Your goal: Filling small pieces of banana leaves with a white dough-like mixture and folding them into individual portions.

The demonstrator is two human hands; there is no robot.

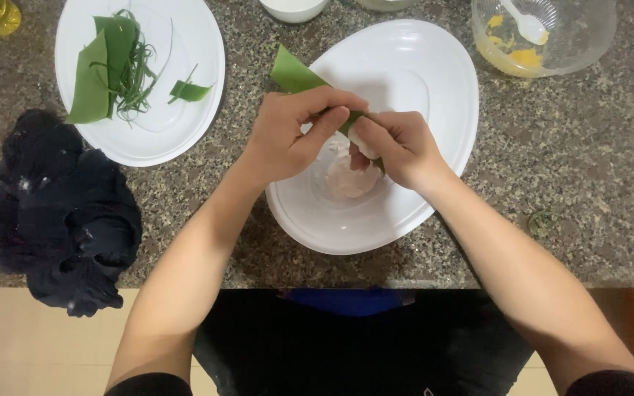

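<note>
Around the large oval white plastic plate (434, 88) at the centre of the speckled granite counter (588, 161), there are two oval white plates in all, the second (185, 125) to its left; one clear plastic bowl (581, 44) to its upper right, holding one white plastic spoon (526, 26); one dark crumpled cloth (60, 213) far left; two bare hands, left (288, 136) and right (398, 147), above it.
</note>
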